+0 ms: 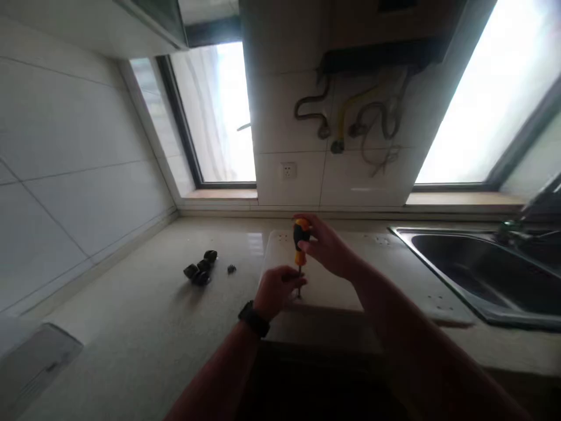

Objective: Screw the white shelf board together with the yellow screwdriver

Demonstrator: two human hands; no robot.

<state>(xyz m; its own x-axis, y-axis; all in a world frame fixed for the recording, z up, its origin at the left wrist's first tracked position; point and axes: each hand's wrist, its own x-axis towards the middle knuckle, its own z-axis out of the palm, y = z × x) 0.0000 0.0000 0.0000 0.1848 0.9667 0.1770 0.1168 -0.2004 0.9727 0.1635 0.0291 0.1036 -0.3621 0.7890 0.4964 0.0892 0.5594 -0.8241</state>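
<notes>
Black pieces: a small cluster (201, 269) sits on the counter (158, 345), well clear of your left arm.
Screws: what look like small dark screws (231, 269) lie in a pile just beside them; keep your sleeve and wrist from scattering them.
Left hand: your left hand (277, 287) has its fingertips closed around the shaft of the screwdriver (300, 242); use them as a loose guide so the shaft turns freely.
Screwdriver: it stands nearly upright, tip down at the near-left corner of the white board (328, 292); press straight along it. Any screw head there is too small to tell.
Right hand: your right hand (323, 242) grips the yellow-and-black handle; turn slowly, wrist above the shaft.
Sink: the sink (460, 263) lies beyond the board's right end.
</notes>
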